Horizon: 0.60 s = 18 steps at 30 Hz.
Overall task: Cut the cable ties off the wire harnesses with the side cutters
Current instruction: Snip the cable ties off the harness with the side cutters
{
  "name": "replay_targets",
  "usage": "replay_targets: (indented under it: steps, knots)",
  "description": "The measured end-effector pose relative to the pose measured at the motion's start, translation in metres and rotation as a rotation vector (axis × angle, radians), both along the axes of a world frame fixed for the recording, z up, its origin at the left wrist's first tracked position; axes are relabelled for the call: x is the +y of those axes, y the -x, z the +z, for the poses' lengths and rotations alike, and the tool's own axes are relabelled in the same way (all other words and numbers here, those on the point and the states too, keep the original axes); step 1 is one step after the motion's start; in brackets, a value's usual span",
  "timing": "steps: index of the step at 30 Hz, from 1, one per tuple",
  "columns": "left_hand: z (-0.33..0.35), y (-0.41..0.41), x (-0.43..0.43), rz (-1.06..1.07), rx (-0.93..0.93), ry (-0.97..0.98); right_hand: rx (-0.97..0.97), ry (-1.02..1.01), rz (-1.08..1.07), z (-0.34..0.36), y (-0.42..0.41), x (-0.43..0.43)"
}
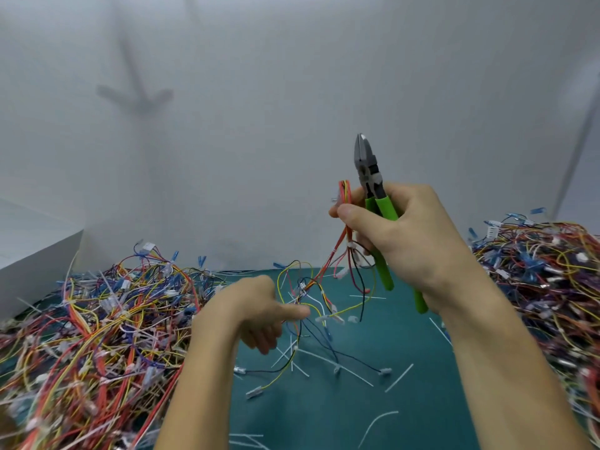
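Our right hand (406, 235) grips the side cutters (368, 167), blades closed and pointing up, and pinches the harness (344, 194) top. It hangs down-left to our left hand (259, 310), thumb out; whether it holds a strand, we can't tell. A white tie (352, 245) sits just below the right thumb. Wire piles (97, 319) crowd both sides.

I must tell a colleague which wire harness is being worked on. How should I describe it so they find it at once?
Find the green mat between the left wire heap and the right wire heap. Above it the right hand grips green-handled side cutters, tips up. The harness is the orange-red bundle pinched by that hand's thumb; it alone is held up in the air.
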<state>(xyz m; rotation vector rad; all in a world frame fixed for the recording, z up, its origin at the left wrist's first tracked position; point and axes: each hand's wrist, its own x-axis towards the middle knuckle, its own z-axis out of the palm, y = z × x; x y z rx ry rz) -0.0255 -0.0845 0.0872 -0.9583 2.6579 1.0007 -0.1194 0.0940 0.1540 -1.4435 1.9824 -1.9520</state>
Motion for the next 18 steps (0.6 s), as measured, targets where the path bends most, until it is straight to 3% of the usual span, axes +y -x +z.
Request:
replay_targets:
  steps: [8,18]
  knots:
    - [-0.014,0.014,-0.001,-0.151,0.073,-0.094,-0.045,-0.002,-0.015,0.0,0.003,0.0]
    - [-0.024,0.028,0.013,-0.314,-0.029,-0.224,-0.091,0.019,-0.036,0.002,0.008,0.004]
